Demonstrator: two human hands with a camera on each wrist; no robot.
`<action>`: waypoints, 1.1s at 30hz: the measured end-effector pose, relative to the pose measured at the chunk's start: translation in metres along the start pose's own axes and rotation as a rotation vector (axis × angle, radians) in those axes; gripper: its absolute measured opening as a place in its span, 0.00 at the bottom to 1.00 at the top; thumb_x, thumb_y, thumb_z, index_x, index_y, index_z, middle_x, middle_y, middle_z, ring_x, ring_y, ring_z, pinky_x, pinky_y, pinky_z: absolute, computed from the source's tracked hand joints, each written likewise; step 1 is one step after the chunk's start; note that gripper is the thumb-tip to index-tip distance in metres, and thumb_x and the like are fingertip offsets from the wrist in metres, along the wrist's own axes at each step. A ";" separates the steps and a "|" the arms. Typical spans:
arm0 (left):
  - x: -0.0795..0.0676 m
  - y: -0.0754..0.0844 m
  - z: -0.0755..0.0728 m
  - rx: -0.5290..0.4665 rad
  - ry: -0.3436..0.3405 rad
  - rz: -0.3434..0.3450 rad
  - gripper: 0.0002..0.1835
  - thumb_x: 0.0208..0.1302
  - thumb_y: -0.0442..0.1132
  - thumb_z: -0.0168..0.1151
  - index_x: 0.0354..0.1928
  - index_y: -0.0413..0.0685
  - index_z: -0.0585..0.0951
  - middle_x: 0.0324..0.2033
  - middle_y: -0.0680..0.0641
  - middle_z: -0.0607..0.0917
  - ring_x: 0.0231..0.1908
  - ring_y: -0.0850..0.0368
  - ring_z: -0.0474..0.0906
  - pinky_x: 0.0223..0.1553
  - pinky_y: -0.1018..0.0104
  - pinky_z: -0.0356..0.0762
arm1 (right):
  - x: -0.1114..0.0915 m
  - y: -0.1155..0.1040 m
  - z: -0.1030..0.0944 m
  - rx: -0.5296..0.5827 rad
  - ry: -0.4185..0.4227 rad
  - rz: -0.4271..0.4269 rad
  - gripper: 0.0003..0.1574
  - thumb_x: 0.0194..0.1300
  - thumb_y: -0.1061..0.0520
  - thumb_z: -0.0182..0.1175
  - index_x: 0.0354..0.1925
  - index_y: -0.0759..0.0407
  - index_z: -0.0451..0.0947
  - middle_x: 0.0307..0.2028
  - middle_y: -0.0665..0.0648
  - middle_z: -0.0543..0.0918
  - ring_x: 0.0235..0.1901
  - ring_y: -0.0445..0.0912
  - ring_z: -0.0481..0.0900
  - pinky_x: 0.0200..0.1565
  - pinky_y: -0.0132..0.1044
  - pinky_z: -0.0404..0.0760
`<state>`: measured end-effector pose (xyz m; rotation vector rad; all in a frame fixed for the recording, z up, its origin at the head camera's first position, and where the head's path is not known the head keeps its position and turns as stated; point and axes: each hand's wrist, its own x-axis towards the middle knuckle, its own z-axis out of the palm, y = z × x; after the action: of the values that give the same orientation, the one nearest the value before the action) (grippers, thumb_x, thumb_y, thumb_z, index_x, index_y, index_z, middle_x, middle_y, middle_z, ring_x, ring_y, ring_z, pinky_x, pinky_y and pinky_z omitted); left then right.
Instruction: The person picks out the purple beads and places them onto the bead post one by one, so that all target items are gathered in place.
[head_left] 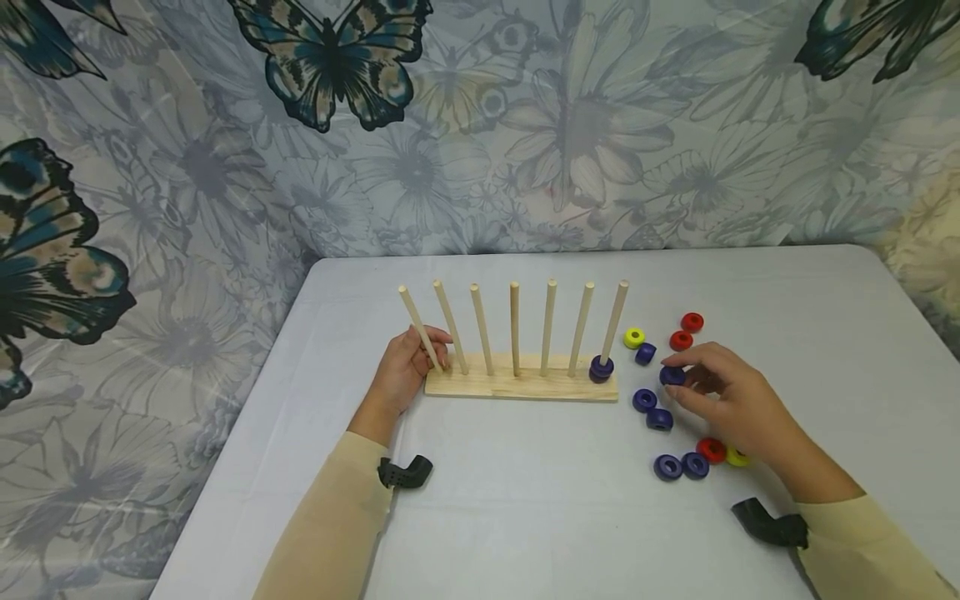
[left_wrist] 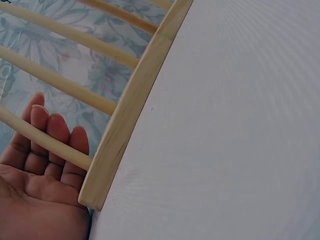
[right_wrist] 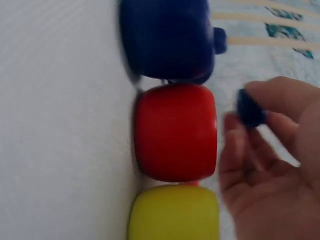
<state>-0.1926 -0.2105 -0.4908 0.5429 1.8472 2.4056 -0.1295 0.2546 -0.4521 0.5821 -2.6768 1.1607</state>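
A wooden peg board [head_left: 525,387] with a row of upright pegs stands on the table. Two blue beads [head_left: 600,369] sit stacked at the foot of its rightmost peg. At the board's other end is my left hand [head_left: 408,367], its fingers loosely extended behind the leftmost peg [left_wrist: 47,140]; whether they press on the wood is unclear. My right hand [head_left: 727,400] pinches a blue bead [head_left: 672,376] between thumb and fingertips, right of the board. The same held bead [right_wrist: 250,109] shows in the right wrist view.
Loose beads lie right of the board: several blue ones [head_left: 644,401], red ones [head_left: 692,322] and yellow ones [head_left: 633,337]. A red bead [right_wrist: 176,133] looms close in the right wrist view. Behind the white table [head_left: 525,500] hangs a butterfly-patterned cloth [head_left: 465,167].
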 end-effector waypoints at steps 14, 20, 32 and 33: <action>-0.001 -0.001 0.002 -0.004 0.019 -0.018 0.38 0.70 0.76 0.59 0.47 0.45 0.88 0.29 0.47 0.84 0.33 0.57 0.82 0.40 0.67 0.82 | 0.028 -0.061 -0.017 0.101 0.131 -0.217 0.32 0.55 0.83 0.75 0.56 0.67 0.84 0.49 0.53 0.82 0.43 0.38 0.80 0.48 0.19 0.79; -0.001 -0.001 0.003 -0.001 0.016 -0.016 0.38 0.70 0.76 0.59 0.47 0.45 0.87 0.29 0.47 0.84 0.33 0.57 0.82 0.40 0.68 0.82 | 0.043 -0.084 -0.021 0.184 0.193 -0.261 0.33 0.54 0.87 0.71 0.56 0.69 0.84 0.50 0.55 0.82 0.43 0.41 0.79 0.49 0.22 0.80; -0.001 -0.001 0.000 -0.005 0.009 -0.001 0.40 0.72 0.75 0.58 0.47 0.40 0.87 0.29 0.47 0.84 0.33 0.57 0.82 0.40 0.68 0.82 | 0.068 -0.113 -0.013 0.446 0.294 -0.330 0.26 0.57 0.87 0.66 0.54 0.79 0.82 0.50 0.63 0.81 0.42 0.50 0.79 0.47 0.27 0.83; -0.001 -0.001 0.000 -0.005 0.010 -0.002 0.40 0.72 0.75 0.58 0.48 0.39 0.87 0.29 0.47 0.84 0.33 0.57 0.82 0.40 0.67 0.82 | 0.070 -0.114 -0.012 0.463 0.304 -0.335 0.25 0.58 0.87 0.66 0.54 0.79 0.82 0.50 0.63 0.81 0.42 0.50 0.78 0.47 0.27 0.83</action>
<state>-0.1920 -0.2101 -0.4917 0.5295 1.8445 2.4155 -0.1458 0.1727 -0.3468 0.8057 -1.9701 1.6154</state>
